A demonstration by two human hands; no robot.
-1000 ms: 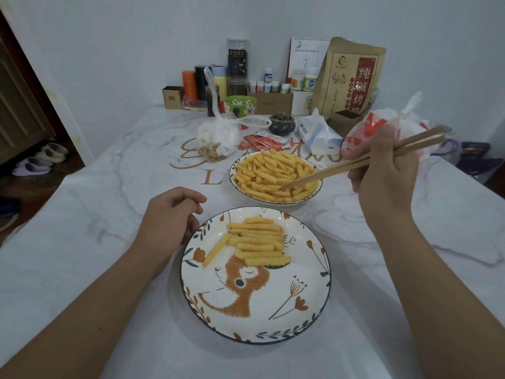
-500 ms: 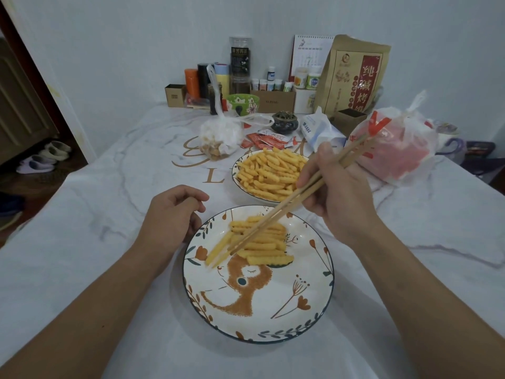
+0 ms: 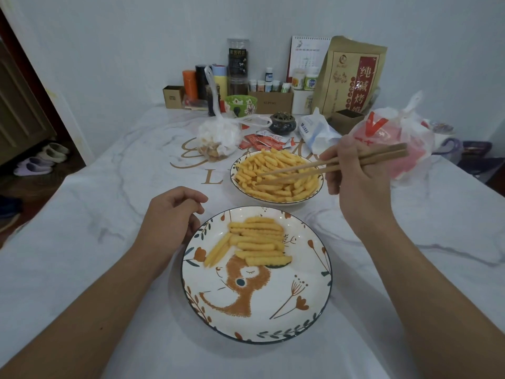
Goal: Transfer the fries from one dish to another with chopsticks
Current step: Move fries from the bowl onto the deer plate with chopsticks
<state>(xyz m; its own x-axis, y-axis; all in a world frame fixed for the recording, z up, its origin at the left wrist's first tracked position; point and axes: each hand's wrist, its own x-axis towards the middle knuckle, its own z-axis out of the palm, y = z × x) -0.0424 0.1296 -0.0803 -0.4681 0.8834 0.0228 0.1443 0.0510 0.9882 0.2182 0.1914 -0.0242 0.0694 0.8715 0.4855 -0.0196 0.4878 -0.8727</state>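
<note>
Fries (image 3: 276, 176) fill a white bowl (image 3: 317, 194) at about 12 o'clock from the person, just beyond a larger painted plate (image 3: 308, 294) that sits nearest the body. Both stand on a pale marble table (image 3: 82, 214). The plate holds a small neat stack of fries (image 3: 257, 239) on its far half, most lying left to right, with a few slanted at the stack's 8 o'clock side. The bowl pile is far bigger, so the transfer looks to be at an early stage.

At 2 o'clock the right hand (image 3: 352, 181) has its fingers curled round a pair of wooden chopsticks (image 3: 328, 165). The chopsticks run almost level, butt ends out toward 3 o'clock, tips pointing toward 9 o'clock and lying over the middle of the bowl pile. The tips stand slightly apart; whether they have a fry between them cannot be told.

At 10 o'clock of the plate the left hand (image 3: 172, 214) rests on the table with fingers loosely curled, holding nothing, just beside the plate's rim.

The right hand is the nearer one to the bowl. Fries there lie at mixed angles, many crossing the chopsticks' line, which should suit a pinch across a fry's long axis.
</note>
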